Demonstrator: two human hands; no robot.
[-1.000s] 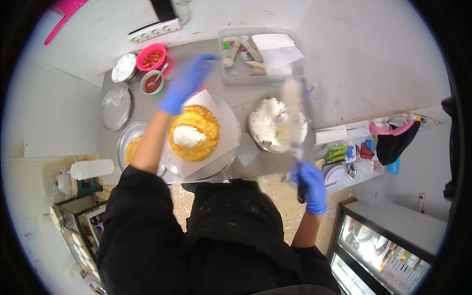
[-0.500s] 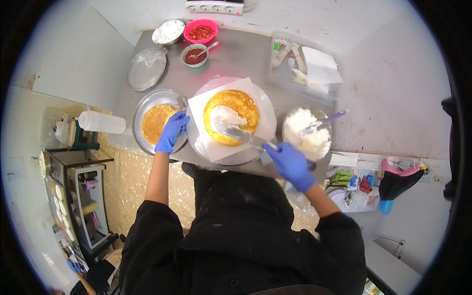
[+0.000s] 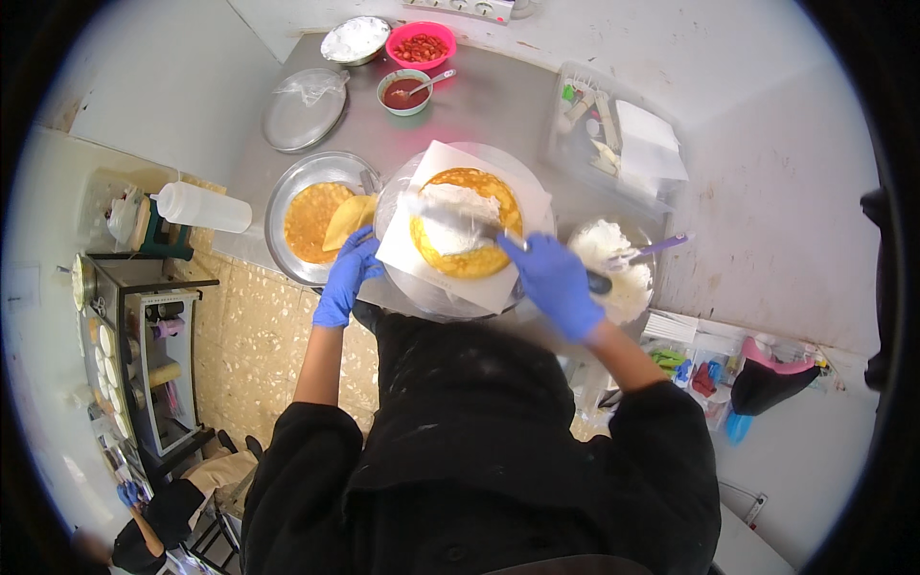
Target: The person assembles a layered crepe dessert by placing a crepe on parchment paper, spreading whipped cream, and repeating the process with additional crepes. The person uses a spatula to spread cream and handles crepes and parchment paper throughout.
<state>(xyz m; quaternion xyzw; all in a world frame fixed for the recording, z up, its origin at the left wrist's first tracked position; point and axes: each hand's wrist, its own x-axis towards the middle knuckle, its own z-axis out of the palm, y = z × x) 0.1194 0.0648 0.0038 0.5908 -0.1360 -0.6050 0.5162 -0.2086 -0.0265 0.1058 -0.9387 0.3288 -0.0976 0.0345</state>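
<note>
A round golden sponge layer (image 3: 450, 265) lies on square white paper (image 3: 494, 292) over a round cake stand (image 3: 422, 305). White cream (image 3: 460, 216) covers much of its top. My right hand (image 3: 561, 287) is closed around the dark handle of a metal icing spatula (image 3: 484, 228), whose blade is motion-blurred over the cream. At the stand's left rim is my left hand (image 3: 351, 276), fingers stretched out and apart against the edge. Beside it, a round metal pan (image 3: 278, 254) holds another sponge layer (image 3: 311, 220) and a paler curved piece (image 3: 350, 222).
To the right, a bowl of cream (image 3: 618, 278) has a purple-handled utensil (image 3: 652, 247). Farther back are a red sauce bowl (image 3: 404, 107), a pink bowl (image 3: 446, 38), a white-filled bowl (image 3: 355, 40) and a clear tool bin (image 3: 570, 158). A squeeze bottle (image 3: 206, 208) is left. Someone works lower left.
The paper and cake have turned on the stand, and the cream covers more of the top. My left hand has shifted nearer me along the rim, exposing the curved piece. The view has shifted slightly.
</note>
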